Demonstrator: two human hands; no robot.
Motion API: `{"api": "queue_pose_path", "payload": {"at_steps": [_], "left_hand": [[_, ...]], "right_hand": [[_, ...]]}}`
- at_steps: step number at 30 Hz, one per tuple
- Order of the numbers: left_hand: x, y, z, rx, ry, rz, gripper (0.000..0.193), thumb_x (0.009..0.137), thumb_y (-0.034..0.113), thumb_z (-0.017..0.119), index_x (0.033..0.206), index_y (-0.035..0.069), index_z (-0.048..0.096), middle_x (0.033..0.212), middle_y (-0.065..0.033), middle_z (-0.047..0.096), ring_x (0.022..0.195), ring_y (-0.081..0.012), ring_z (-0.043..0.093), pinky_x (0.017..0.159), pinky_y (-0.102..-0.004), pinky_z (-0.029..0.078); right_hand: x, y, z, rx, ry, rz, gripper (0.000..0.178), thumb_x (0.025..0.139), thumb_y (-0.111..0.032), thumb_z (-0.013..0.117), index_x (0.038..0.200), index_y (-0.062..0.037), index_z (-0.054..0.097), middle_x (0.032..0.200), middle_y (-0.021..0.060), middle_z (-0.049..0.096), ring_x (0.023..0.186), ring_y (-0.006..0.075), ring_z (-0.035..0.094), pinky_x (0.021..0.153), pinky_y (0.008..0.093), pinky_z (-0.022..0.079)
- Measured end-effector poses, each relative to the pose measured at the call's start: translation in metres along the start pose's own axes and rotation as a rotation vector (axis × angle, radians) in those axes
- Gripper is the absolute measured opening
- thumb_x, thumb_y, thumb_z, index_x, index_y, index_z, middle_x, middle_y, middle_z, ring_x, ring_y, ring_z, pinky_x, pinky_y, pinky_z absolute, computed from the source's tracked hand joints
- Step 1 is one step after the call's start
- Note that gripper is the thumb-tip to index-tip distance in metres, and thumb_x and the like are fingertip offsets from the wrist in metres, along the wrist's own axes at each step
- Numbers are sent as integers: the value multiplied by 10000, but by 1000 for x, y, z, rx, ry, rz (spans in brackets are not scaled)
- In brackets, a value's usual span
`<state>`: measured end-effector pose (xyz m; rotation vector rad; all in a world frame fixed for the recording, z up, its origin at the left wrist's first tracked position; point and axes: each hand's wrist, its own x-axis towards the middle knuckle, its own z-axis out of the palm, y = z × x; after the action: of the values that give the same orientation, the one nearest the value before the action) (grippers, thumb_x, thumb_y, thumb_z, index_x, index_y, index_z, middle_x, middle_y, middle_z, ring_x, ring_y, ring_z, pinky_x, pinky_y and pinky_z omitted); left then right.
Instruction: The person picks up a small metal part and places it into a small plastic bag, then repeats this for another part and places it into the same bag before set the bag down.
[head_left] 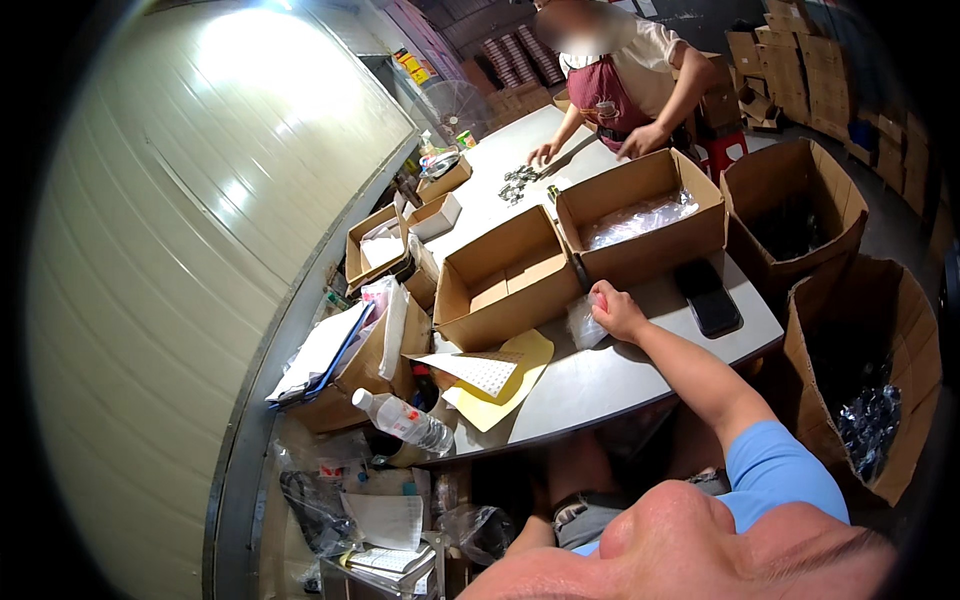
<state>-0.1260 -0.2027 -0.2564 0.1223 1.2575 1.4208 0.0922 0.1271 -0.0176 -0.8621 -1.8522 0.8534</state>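
Observation:
My right hand (pixel 620 313) is closed at the near side of the white table (pixel 640 357), in front of the two open cartons. A small clear plastic bag (pixel 587 322) hangs from its fingers, with something pinkish red showing at the fingertips. Right of that hand a black phone (pixel 708 298) lies flat on the tabletop. Part of my left forearm (pixel 530 537) shows low down, below the table edge; the hand itself is hidden. One open carton (pixel 505 318) stands just beyond the bag. Clear plastic bags (pixel 645 220) lie in the other carton (pixel 655 255).
Across the table a person (pixel 630 80) in a maroon apron reaches toward small metal parts (pixel 518 184). Yellow paper (pixel 515 385) and a water bottle (pixel 405 422) lie near the left edge. Deep cartons (pixel 865 375) stand at the right, and a wall (pixel 170 270) bounds the left.

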Motion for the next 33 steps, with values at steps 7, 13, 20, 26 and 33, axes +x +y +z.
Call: {"api": "queue_pose_path", "payload": {"at_steps": [7,13,20,26,33], "left_hand": [[-9,-1,13,28,11,8,632,931,589,413,1185,45,612,1130,-196,634,1044,-286,615,912,-412,478],[-9,6,13,8,36,27,621,933,580,419,1174,43,617,1118,-200,636,1036,-287,618,906,-414,480],[-9,9,15,-15,64,38,609,934,571,426,1161,41,624,1103,-204,640,1028,-288,622,898,-416,483],[-8,2,23,-23,83,48,599,936,562,432,1151,40,630,1091,-208,642,1020,-289,624,892,-418,485],[-8,5,21,-14,88,50,587,937,552,439,1138,38,636,1077,-213,645,1011,-289,628,884,-421,488]], "right_hand": [[3,5,-5,-8,29,-12,307,800,-230,581,1059,-72,532,862,234,636,853,420,628,750,457,501],[5,1,4,-13,5,4,309,806,-208,590,1083,-82,533,900,221,647,875,409,636,771,439,505],[8,0,1,61,-55,23,319,801,-225,571,1087,-87,536,925,238,644,909,428,623,798,460,494],[8,4,-3,75,-86,14,311,804,-225,570,1078,-82,534,915,230,642,912,422,626,810,438,491],[8,5,-2,60,-79,-8,311,806,-214,574,1076,-67,530,905,224,646,887,402,639,794,429,494]]}}
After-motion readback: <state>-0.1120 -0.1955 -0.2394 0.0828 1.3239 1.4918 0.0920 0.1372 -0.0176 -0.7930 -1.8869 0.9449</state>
